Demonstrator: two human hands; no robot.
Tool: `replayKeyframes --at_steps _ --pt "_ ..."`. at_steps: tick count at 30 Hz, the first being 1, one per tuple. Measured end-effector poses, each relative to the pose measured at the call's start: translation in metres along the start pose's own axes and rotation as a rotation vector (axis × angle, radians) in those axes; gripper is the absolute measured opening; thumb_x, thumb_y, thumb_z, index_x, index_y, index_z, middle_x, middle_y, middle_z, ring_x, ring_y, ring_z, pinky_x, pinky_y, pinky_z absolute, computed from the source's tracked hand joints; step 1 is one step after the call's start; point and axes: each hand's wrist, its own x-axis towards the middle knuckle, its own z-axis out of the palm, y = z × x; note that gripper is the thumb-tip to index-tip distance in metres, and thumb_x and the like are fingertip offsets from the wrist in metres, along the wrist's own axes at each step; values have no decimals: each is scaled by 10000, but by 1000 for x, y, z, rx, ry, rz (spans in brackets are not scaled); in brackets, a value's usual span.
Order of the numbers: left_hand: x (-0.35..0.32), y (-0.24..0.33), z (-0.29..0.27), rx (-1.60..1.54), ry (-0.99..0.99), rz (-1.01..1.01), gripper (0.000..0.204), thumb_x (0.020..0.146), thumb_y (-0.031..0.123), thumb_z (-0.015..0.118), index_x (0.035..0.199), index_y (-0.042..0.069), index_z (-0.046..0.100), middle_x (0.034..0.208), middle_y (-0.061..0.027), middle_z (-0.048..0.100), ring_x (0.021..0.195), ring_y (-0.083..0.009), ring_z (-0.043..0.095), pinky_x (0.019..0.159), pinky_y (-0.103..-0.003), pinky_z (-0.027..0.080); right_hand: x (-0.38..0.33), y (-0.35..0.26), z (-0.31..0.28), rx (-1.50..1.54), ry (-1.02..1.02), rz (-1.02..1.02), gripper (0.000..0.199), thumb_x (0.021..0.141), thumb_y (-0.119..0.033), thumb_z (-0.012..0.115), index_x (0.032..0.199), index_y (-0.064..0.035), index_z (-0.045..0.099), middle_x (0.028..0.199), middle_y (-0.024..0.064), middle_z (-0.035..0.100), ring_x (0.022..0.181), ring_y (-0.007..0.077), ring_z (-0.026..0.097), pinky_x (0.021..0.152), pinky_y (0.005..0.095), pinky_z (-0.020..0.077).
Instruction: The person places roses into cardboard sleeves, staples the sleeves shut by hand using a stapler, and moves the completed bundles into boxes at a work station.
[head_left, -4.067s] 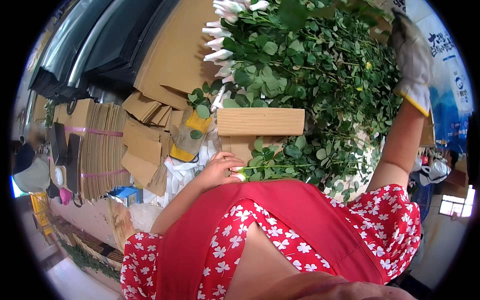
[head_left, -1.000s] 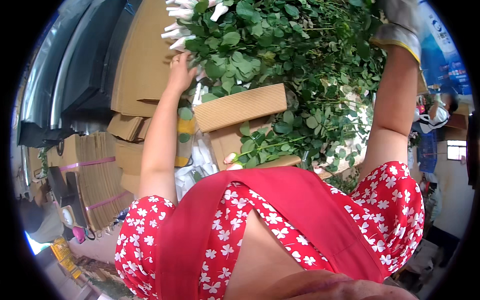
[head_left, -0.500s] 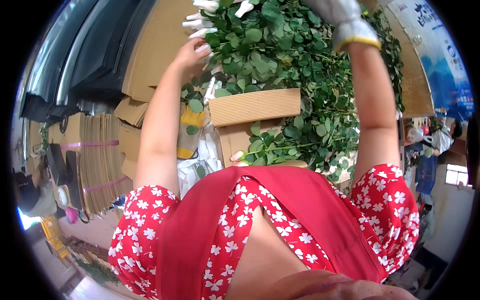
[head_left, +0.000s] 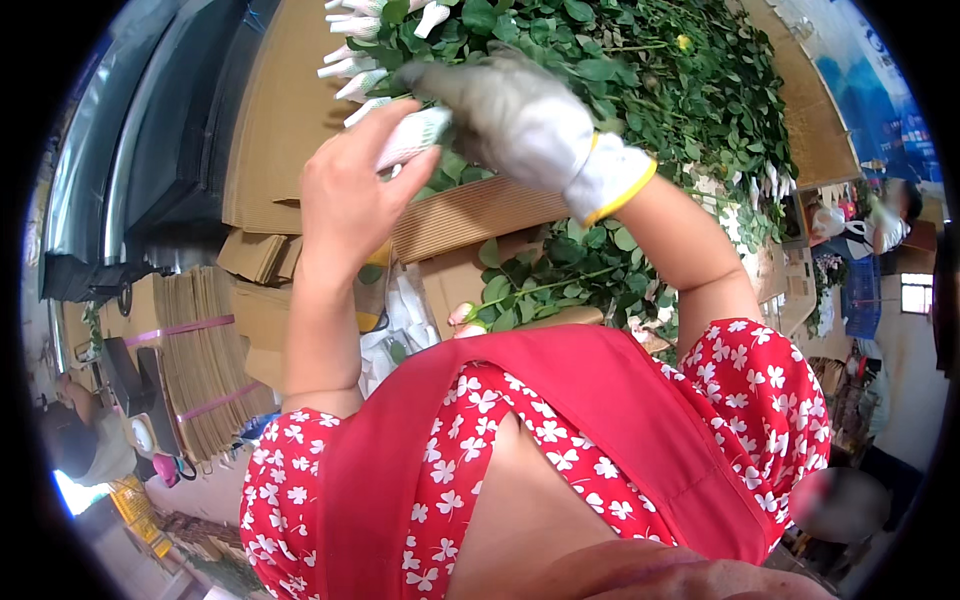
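Observation:
My bare left hand [head_left: 350,185] grips a flower head in a white mesh sleeve [head_left: 412,138] between thumb and fingers. Close beside it is my right hand [head_left: 525,120], in a grey-and-white glove with a yellow cuff. Its fingers are smeared by motion, so their grip does not show. Beyond the hands lies a heap of leafy green stems [head_left: 690,100]. Several white-sleeved flower heads [head_left: 350,65] stick out along its left side. A strip of corrugated cardboard [head_left: 480,215] lies just under the right wrist.
Nearer me are a pale pink rose [head_left: 462,314] on a leafy stem and a pile of white sleeves [head_left: 405,310]. Flat cardboard [head_left: 280,130] lies left of the stems, beside large dark sheets [head_left: 190,150]. A strapped cardboard stack [head_left: 200,345] stands lower left.
My right hand has swept from the far right over the leaves toward my left hand. My left hand has come nearer me, now with the sleeved flower head in it.

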Motion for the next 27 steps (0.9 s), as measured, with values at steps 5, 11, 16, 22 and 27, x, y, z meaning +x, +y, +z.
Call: replayKeyframes --at_steps 5,11,16,22,27 --pt "29 -106 19 56 -152 -82 629 748 324 748 1262 58 503 1042 -140 632 960 -272 609 846 -361 482 33 21 -102 -261 34 840 360 818 -120 615 1175 -111 578 908 65 658 714 159 624 622 289 524" --pt "42 -209 103 262 -18 -202 541 777 227 699 1208 38 433 1088 -229 570 987 -418 565 824 -482 464 -9 49 -188 -208 612 366 369 823 -103 624 1184 -78 553 1041 91 620 860 195 613 737 285 523" --pt "60 -168 55 460 -215 -215 409 779 328 674 1108 104 579 934 -197 662 895 -367 633 765 -459 497 2 27 -188 -83 564 -69 379 827 -88 632 1191 -52 531 1152 112 588 982 224 603 832 282 522" --pt "67 6 -36 469 132 560 361 760 347 697 1058 162 610 849 -91 681 773 -274 661 669 -389 523 48 -3 -98 -216 210 -326 357 814 -168 663 1140 -41 595 1120 166 629 1038 259 615 856 341 534" --pt "97 9 -11 257 150 369 367 716 203 735 1046 85 624 859 -151 652 776 -295 649 674 -362 521 46 7 -124 -26 -18 411 289 816 -121 571 1089 -38 620 891 132 683 770 236 654 707 341 514"
